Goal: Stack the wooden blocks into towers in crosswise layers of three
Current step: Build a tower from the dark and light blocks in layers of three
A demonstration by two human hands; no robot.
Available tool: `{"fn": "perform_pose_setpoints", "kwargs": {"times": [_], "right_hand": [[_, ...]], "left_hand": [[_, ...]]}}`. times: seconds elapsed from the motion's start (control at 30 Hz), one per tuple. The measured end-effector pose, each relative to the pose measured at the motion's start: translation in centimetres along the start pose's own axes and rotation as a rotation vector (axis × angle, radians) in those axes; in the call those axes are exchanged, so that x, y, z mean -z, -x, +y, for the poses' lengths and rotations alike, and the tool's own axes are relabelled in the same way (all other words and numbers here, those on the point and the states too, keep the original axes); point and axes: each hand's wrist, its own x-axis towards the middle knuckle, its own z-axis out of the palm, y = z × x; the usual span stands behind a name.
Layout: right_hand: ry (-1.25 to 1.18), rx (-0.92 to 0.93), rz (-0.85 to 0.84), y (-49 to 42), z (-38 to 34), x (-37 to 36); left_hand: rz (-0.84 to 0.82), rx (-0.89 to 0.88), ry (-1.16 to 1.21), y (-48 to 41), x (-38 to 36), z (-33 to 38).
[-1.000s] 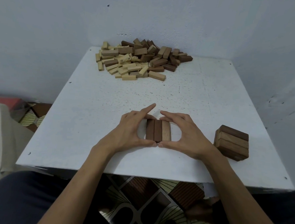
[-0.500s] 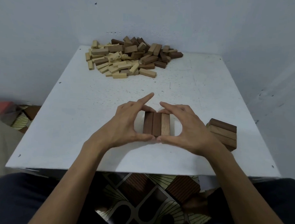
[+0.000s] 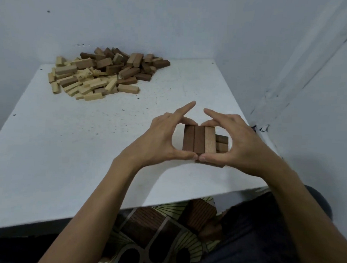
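Three wooden blocks lie side by side as one layer, two dark and one light. My left hand and my right hand pinch this layer between thumbs and fingers, index fingers pointing up. The layer is over the small block stack, which shows only at its right side and under my thumbs. Whether the layer touches the stack I cannot tell.
A big pile of loose light and dark blocks lies at the far left of the white table. A wall runs close along the table's right edge, just beside the stack. The table's near edge is below my wrists.
Both hands have carried the three-block layer to the right, from the table's middle to above the small stack. The view has turned right as well.
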Motion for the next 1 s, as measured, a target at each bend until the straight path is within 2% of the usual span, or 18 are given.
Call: {"fn": "perform_pose_setpoints", "kwargs": {"times": [0.27, 1.0], "right_hand": [[0.017, -0.045, 0.02, 1.2, 3.2, 1.0], [0.007, 0.029, 0.044, 1.1, 5.5, -0.7]], "left_hand": [[-0.072, -0.014, -0.007, -2.8, -2.1, 1.3], [-0.166, 0.017, 0.006, -3.6, -3.1, 0.7]]}}
